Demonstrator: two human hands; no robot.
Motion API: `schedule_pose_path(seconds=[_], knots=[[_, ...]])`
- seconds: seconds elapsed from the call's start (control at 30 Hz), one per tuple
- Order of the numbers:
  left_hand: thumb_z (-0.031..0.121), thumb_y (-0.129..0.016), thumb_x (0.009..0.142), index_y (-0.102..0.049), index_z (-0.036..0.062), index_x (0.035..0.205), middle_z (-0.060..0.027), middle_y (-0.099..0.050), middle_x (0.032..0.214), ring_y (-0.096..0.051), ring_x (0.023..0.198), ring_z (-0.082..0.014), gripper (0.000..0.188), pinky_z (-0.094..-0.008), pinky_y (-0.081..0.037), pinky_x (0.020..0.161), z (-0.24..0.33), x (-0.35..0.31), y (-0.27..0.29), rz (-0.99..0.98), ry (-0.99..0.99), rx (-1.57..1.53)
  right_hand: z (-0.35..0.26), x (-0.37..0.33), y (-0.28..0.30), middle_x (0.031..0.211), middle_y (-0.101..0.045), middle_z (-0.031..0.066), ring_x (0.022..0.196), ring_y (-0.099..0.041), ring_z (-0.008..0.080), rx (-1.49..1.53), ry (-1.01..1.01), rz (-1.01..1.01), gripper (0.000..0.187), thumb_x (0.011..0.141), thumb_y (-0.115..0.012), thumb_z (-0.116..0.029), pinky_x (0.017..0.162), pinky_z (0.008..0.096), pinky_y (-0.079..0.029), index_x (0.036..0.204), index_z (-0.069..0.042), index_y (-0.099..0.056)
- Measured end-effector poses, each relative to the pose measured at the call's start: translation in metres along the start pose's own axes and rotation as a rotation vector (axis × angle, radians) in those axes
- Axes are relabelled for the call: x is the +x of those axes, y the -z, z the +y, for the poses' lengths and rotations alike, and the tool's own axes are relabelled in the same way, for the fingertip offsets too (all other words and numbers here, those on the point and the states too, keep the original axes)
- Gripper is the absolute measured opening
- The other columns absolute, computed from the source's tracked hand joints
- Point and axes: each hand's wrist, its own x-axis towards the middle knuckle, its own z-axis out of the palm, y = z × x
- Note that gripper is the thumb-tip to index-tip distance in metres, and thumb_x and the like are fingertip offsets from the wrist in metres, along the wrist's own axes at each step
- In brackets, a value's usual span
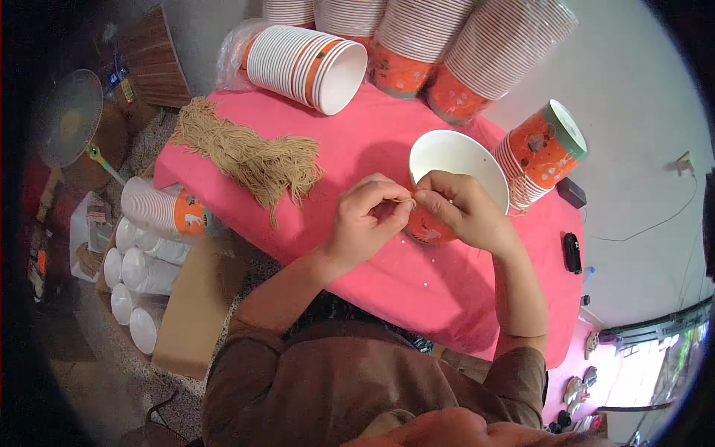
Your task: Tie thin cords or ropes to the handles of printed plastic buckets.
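An orange paper cup with a white inside [453,160] stands upright on the pink table [417,276]. My right hand [463,208] grips its near rim, fingers pinched. My left hand [365,217] is close beside it, fingertips pinched on a thin tan string that runs to the right hand's fingertips at the cup's edge. A bundle of tan strings [249,155] lies on the table's left part, apart from both hands.
Stacks of orange-and-white cups lie on their sides along the table's far edge [305,65] and at the right [542,149]. More cup stacks [149,246] sit on cardboard on the floor at left. Two small black devices [572,252] rest near the table's right edge. A fan [68,118] stands at far left.
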Motion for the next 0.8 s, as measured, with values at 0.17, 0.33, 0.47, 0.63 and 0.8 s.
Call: schedule_pose_path(seconds=[0.17,0.33,0.47,0.63,0.8], knots=[[-0.006,-0.064,0.080,-0.061,0.0015,0.086,-0.0025,-0.058,0.076,-0.056,0.068,-0.0097,0.010,-0.0228,-0.045,0.058,-0.002,-0.003,-0.003,0.043,-0.017,-0.021,0.004,0.004,0.000,0.060,-0.051,0.0044,0.057,-0.042,0.0081,0.136,-0.114,-0.077,0.022,0.094,-0.057,-0.017,0.051,0.0296,-0.038,0.084,0.003,-0.060],[0.006,-0.058,0.090,-0.060,0.0050,0.092,0.0049,-0.055,0.076,-0.047,0.062,-0.0020,0.003,-0.0186,-0.038,0.052,-0.005,-0.006,0.000,0.009,0.511,-0.536,0.019,0.002,-0.009,0.069,-0.057,0.0048,0.057,-0.047,0.0091,0.153,-0.004,0.077,0.014,0.089,-0.061,-0.012,0.053,0.0281,-0.042,0.087,0.001,-0.060],[0.010,-0.056,0.091,-0.058,0.0067,0.090,0.0059,-0.051,0.072,-0.040,0.056,-0.0005,0.004,-0.0170,-0.031,0.048,-0.002,-0.001,0.003,0.059,0.648,-0.670,-0.007,-0.006,-0.008,0.080,-0.062,0.0066,0.061,-0.055,0.0127,-0.069,0.063,0.108,0.013,0.082,-0.067,-0.005,0.056,0.0272,-0.046,0.092,-0.002,-0.060],[0.011,-0.055,0.089,-0.054,0.0067,0.090,0.0061,-0.042,0.066,-0.036,0.054,-0.0022,0.004,-0.0177,-0.028,0.047,-0.005,-0.002,0.007,-0.067,0.784,-0.922,0.010,-0.007,-0.014,0.078,-0.060,0.0062,0.064,-0.057,0.0123,-0.070,0.133,0.155,0.021,0.080,-0.068,-0.003,0.055,0.0257,-0.045,0.098,-0.002,-0.058],[0.013,-0.059,0.090,-0.057,0.0087,0.095,0.0079,-0.045,0.069,-0.034,0.053,-0.0003,0.007,-0.0168,-0.026,0.045,-0.004,-0.002,0.005,-0.062,0.759,-0.894,0.003,-0.011,-0.013,0.077,-0.061,0.0093,0.064,-0.059,0.0159,0.262,0.035,0.127,0.016,0.081,-0.064,0.000,0.057,0.0254,-0.047,0.096,0.000,-0.061]])
